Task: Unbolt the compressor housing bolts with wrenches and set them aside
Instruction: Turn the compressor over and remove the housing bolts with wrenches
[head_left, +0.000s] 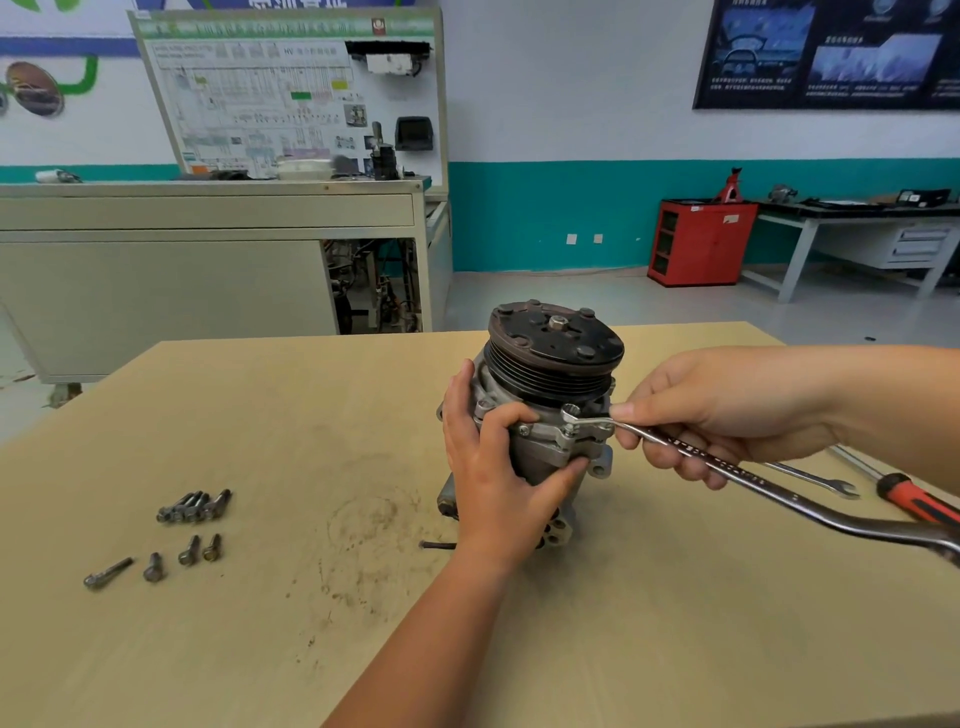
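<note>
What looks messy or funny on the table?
Only a dirty, ring-shaped smudge on the table, just left of the compressor. It looks like grime left by a part. The bolts lie tidily aside.

wrench (810, 505) tail cut by right edge; compressor (556, 353) lower body hidden behind left hand (493, 467); wall chart (260, 98) text blurred.

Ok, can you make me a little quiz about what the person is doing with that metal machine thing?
1. True or false: the left hand grips the compressor.
2. What does the right hand hold? A hammer, B wrench, C brush.
3. Fill in: the loose bolts lie on the table on the compressor's ____ side.

Key: 1 true. 2 B. 3 left.
</note>
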